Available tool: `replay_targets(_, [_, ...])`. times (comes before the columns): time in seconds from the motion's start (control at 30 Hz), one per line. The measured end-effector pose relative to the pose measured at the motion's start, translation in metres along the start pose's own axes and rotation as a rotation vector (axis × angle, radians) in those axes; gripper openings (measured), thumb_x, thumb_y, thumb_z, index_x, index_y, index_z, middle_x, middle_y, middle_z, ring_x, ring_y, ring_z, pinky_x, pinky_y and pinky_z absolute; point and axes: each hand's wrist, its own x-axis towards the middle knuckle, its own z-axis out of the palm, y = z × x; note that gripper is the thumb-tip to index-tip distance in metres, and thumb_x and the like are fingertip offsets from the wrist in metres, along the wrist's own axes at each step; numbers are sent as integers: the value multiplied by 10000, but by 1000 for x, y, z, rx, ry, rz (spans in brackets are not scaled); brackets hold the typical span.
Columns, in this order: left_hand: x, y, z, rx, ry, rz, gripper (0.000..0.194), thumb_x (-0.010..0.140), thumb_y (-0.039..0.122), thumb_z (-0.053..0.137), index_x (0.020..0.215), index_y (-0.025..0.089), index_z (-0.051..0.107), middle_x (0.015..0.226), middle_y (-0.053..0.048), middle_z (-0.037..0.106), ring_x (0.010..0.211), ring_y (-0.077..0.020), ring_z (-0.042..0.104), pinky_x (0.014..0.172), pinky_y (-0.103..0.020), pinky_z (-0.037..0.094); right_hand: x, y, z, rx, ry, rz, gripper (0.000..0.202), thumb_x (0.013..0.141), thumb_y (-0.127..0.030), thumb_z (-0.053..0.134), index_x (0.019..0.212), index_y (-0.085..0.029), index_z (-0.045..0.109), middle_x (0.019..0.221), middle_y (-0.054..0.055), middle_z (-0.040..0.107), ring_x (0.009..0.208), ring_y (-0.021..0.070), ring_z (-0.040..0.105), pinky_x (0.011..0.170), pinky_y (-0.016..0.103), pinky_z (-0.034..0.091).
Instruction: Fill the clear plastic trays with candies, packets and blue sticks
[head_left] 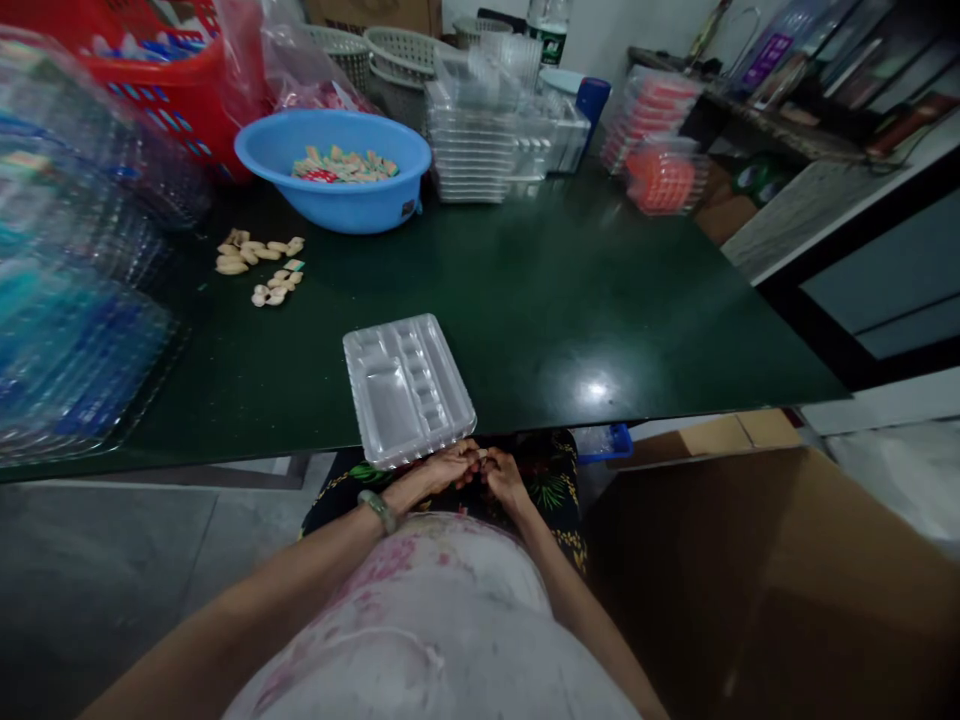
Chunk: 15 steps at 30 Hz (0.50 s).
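Note:
My left hand [451,466], with a bangle [378,510] on its wrist, is over my lap just below the table edge. Close against it is my right hand [505,478], its fingers curled. Both hands' fingertips meet at a small pale piece [482,453], too small to name. A clear plastic tray [386,410] with moulded compartments lies at the table's front edge, slightly overhanging it, just beyond my left hand. Farther back on the left lie several pale, peanut-like pieces [251,252].
On the green table [540,290], a blue basin [341,205] holds many small coloured pieces. Stacked clear trays [471,150] stand behind, blue-filled packs [75,350] at left, a red basket [161,90] behind those. Orange-filled packs [664,178] sit at right. An open cardboard box [750,570] stands beside me.

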Motion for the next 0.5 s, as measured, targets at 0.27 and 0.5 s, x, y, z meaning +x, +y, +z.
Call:
replay_targets(0.27, [9,1,-1,73,31,-8,215,854,307,491,921,113,556,773,-16,566,588,-91,531,519,-234,465,-6,-4,0,44,134,-74,266,871,-357,489,805,-113,573,717,-3,576,593,99,543,557,241,457])
replay_targets(0.5, [34,2,17,126,14,-61,232,848,305,500,976,119,554,880,-44,581,698,-127,566,604,-284,493,-10,-9,-11,77,302,-211,251,827,-291,413,1001,-161,539,710,11,585,657,144,541,599,239,426])
